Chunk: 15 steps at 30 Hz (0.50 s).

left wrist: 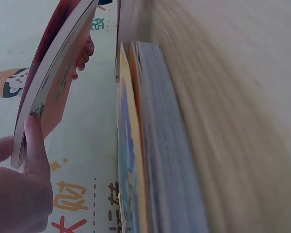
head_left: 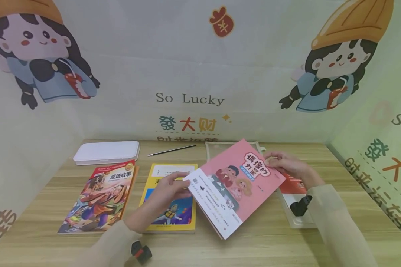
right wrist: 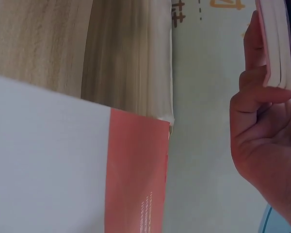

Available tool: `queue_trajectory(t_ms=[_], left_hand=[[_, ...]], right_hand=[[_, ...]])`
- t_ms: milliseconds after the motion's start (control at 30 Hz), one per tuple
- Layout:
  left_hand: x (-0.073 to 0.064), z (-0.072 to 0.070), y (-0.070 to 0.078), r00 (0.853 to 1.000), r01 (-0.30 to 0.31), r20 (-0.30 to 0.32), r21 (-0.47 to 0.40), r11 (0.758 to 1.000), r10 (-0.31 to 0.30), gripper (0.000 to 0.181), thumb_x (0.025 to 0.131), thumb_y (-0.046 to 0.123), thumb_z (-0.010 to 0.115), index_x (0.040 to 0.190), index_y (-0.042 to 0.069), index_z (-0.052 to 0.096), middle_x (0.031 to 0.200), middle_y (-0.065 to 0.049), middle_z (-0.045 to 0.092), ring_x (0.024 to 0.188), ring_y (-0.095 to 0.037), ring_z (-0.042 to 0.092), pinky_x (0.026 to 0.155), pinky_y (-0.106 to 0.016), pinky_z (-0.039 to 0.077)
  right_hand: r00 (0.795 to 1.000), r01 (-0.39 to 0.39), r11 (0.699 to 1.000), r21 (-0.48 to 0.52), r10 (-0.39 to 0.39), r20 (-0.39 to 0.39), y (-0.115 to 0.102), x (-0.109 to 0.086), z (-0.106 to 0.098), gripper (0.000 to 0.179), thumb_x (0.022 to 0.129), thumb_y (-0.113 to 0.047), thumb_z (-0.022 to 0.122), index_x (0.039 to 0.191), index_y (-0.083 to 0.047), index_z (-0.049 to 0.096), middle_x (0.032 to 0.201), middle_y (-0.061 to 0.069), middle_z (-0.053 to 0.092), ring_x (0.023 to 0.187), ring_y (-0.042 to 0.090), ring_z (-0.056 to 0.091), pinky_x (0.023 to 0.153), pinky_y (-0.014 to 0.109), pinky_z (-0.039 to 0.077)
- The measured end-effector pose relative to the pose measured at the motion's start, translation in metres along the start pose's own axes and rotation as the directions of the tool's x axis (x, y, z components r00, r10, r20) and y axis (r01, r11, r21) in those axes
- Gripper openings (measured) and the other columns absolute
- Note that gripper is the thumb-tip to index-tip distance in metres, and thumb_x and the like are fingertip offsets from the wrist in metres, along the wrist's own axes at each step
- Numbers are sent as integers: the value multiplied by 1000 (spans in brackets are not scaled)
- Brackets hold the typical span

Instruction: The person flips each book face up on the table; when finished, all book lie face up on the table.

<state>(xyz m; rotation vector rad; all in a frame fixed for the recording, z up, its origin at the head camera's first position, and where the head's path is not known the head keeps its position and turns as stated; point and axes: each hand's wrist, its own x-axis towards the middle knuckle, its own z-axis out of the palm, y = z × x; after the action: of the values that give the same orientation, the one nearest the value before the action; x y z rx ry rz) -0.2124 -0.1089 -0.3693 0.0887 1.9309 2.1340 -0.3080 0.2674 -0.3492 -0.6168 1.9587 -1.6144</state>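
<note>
A pink and white paperback book (head_left: pixel 232 185) with cartoon children on its cover is held tilted above the table between both hands. At its left corner, the left hand (head_left: pixel 168 187) grips the edge; in the left wrist view the thumb of that hand (left wrist: pixel 22 194) lies along one side of the book (left wrist: pixel 53 73). The right hand (head_left: pixel 287 167) pinches the upper right edge, and in the right wrist view the fingers of the hand (right wrist: pixel 266 126) curl round the book's edge (right wrist: pixel 276 48). Partly behind the left hand lies a yellow book (head_left: pixel 168 226) with a diver picture.
A colourful storybook (head_left: pixel 103 196) lies at the left. Behind it are a white pencil case (head_left: pixel 107 152) and a dark pencil (head_left: pixel 172 150). A pale-edged pouch (head_left: pixel 215 148) is partly covered by the pink book. Under the right forearm lies a red and white book (head_left: pixel 290 185). Printed cloth walls surround the table.
</note>
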Motion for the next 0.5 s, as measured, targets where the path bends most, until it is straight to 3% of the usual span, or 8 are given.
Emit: queue_trajectory(t_ms=[100,200,367,500], left_hand=[[-2,-4,-3,998,9,64,75,997,-14,34,85,11,58,115,-3,50,99,-17,60,83,-25,61,75,-34,50],[-4,-9,-5,986,-4,163,166,986,-23,32,83,11,60,109,-6,53,93,-16,62,78,-23,62,73,-35,50],[-7,-10,-9,953,-55,301,312,949,-43,29,80,13,65,101,-5,55,81,-15,64,70,-22,62,66,-33,52],[-9,-5,-11,939,-96,339,404,910,-52,27,79,13,67,98,-2,55,74,-14,64,64,-21,61,61,-31,52]], right_hand=[[1000,-29,999,-14,29,-6,-1,1,-1,16,91,-4,44,102,-8,54,85,9,63,66,16,60,59,27,51],[997,-69,997,-41,69,-18,-2,3,-1,16,90,-5,46,102,-9,55,86,11,63,69,19,61,59,28,52],[985,-157,978,-134,145,-91,-7,9,1,26,88,-13,52,110,1,52,87,14,62,72,22,61,63,30,51],[974,-207,954,-216,179,-141,-8,16,3,36,86,-17,56,113,6,50,88,12,61,76,22,59,69,30,50]])
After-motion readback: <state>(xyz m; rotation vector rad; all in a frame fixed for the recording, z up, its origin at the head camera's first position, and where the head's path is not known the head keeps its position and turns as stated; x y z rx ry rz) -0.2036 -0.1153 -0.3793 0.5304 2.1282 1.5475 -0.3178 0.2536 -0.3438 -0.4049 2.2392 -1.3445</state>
